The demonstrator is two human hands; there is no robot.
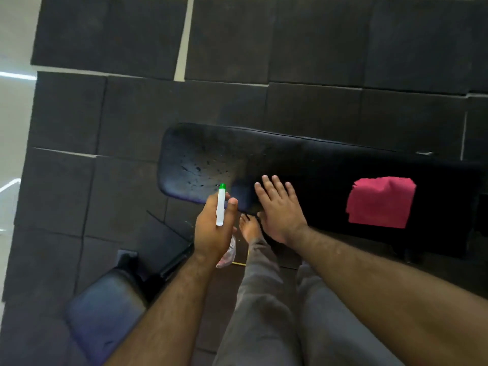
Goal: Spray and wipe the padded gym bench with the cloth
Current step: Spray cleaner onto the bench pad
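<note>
Two hands being used: spray bottle (220, 206) being gripped by left hand (211, 228); right hand (280, 207) being held wide, empty. Cloth (380, 202) judged soft, light; best pinched at folded edge.

Looking straight down. Left hand (214, 228) wrapped around spray bottle (220, 207), white neck with green nozzle tip aimed at left end of black padded bench (303, 165). Wet droplets (196, 169) scattered on that end of pad. Right hand (280, 207) flat, fingers spread, over near edge of bench, contact unclear. Folded pink cloth (380, 202) lying on bench further right, well apart from both hands. Bare foot (249, 227) and grey trousers (264, 299) below. Dark floor mats (132, 114) all around, second padded seat (105, 307) at lower left.
</note>
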